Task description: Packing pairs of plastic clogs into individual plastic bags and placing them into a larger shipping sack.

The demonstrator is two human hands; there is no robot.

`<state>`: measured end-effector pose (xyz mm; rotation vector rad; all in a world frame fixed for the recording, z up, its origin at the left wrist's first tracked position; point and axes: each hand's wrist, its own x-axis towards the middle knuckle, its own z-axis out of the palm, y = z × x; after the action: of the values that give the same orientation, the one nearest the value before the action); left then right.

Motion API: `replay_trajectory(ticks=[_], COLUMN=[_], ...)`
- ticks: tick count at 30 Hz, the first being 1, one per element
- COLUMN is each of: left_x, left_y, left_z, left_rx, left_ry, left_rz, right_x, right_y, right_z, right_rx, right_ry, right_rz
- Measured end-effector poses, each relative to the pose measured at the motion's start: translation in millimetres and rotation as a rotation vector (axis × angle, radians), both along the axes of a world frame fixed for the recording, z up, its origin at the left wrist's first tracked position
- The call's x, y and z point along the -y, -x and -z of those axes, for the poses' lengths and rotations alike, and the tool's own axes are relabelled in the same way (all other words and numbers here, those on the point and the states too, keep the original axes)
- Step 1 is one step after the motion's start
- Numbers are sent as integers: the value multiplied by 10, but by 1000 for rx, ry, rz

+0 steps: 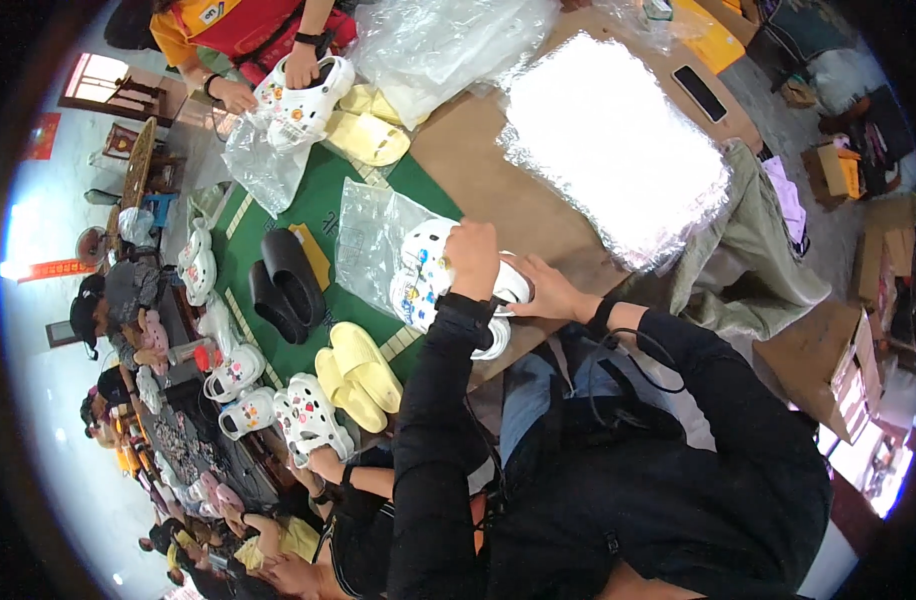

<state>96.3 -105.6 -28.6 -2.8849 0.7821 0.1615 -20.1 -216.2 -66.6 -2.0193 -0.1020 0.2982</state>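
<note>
Gripping the white clogs (415, 275) from 2 sides, the left hand (473, 258) over the uppers and the right hand (546, 288) at the heel end, likely keeps them steady near the tabletop's (426, 182) edge, toes meeting the clear bag (366, 240).

grn/brn tbl (413, 182) | blk slprs (293, 275) | ylw slprs (363, 365) | slvr foil (618, 150) | phone (700, 93)

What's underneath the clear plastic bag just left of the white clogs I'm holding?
The green tabletop shows through the clear plastic bag. Where the white clogs overlap it, whatever lies beneath is hidden.
</note>
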Motion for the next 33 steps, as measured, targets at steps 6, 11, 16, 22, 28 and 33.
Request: replay_trajectory(ticks=[6,11,16,22,28,33], left_x=[-292,-347,-423,-432,-437,-494], left_y=[24,277,455,607,664,699], left_z=[-33,-101,-204,-290,-253,-316], left_rx=[-3,43,43,148,164,-16], left_ry=[130,105,67,281,372,485], left_rz=[38,104,136,194,155,76], right_x=[-29,-31,-180,-345,-389,-365], right_y=[-19,-78,-153,-288,-360,-413], right_z=[-33,44,21,103,230,173], right_rx=[122,165,152,307,450,450], right_ry=[-40,-100,-101,-117,-17,-275], right_rz=[-131,-273,-126,-135,-99,49])
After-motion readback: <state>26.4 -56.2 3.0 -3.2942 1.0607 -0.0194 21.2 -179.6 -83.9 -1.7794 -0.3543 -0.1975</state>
